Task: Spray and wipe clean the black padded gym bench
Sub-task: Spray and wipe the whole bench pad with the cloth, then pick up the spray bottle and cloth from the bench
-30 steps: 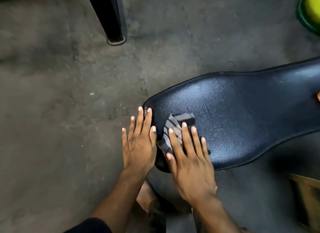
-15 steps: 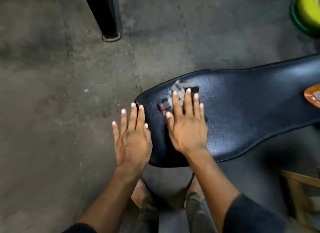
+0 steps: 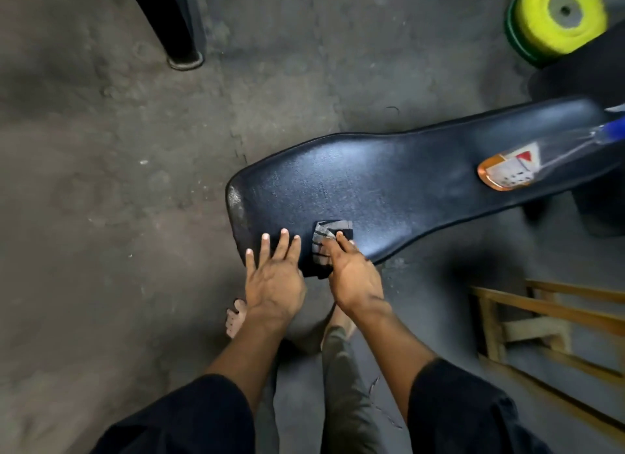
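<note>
The black padded bench (image 3: 389,179) runs from the centre to the right edge, its wide end nearest me. My right hand (image 3: 351,274) presses a striped grey-and-black cloth (image 3: 324,240) against the pad at its near edge. My left hand (image 3: 274,277) lies flat with fingers spread on the pad's near corner, just left of the cloth. A clear spray bottle (image 3: 514,169) with orange liquid and a blue top lies on the bench far to the right.
Bare concrete floor all around. A black metal post (image 3: 176,24) stands at the upper left. A yellow weight plate (image 3: 558,14) sits at the upper right. A wooden frame (image 3: 548,321) stands at the lower right. My bare feet (image 3: 236,318) are below the bench.
My right hand has pulled the cloth back from the pad's far side to its near edge. The view has widened, showing the spray bottle. My left hand stays at the bench end.
</note>
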Demonstrator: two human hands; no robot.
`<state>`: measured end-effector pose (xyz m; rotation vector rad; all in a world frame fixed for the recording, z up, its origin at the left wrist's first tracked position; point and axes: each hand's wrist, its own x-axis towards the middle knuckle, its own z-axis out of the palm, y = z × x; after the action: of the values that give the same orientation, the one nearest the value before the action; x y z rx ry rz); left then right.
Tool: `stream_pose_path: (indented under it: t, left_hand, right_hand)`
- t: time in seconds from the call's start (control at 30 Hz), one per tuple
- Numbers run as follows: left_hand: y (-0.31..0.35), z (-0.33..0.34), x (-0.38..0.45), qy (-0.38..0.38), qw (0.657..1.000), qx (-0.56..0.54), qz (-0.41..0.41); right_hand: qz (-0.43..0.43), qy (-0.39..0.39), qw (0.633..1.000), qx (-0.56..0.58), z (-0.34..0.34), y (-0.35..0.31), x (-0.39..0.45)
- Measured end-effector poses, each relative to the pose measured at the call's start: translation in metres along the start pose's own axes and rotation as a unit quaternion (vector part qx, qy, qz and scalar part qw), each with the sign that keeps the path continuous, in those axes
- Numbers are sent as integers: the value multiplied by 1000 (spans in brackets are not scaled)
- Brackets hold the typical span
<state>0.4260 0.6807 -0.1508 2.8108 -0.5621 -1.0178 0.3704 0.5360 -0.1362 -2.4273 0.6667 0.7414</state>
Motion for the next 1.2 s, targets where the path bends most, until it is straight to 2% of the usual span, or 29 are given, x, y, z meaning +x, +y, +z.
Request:
stream_pose_path:
  t: [0.13, 0.27, 0.4, 0.53, 0.73, 0.9, 1.07, 1.2]
  left_hand:
    - [46, -9, -33, -21, 999, -15, 28]
    - [81, -30, -73, -52, 994, 13, 94]
    - [120, -65, -102, -40, 991, 27, 124]
    - [180, -103, -111, 0, 992, 20, 123]
    - [289, -124, -93, 2, 981, 22, 190]
    - [340, -129, -74, -8, 976, 15, 216]
    - [362, -128, -35, -49, 976, -9, 211]
    - [392, -132, 9, -81, 972, -54, 212]
  right_hand:
    - [46, 19, 982, 181, -33, 15, -43]
    - [101, 70, 948, 293, -57, 49, -119]
    - [202, 88, 903, 369, -88, 97, -191]
    - [229, 119, 876, 408, -128, 138, -229]
    - [221, 182, 845, 451, -188, 174, -227]
    - [221, 191, 814, 502, -228, 186, -212]
    - [237, 187, 804, 513, -245, 194, -187]
    - [267, 181, 816, 480, -254, 208, -165]
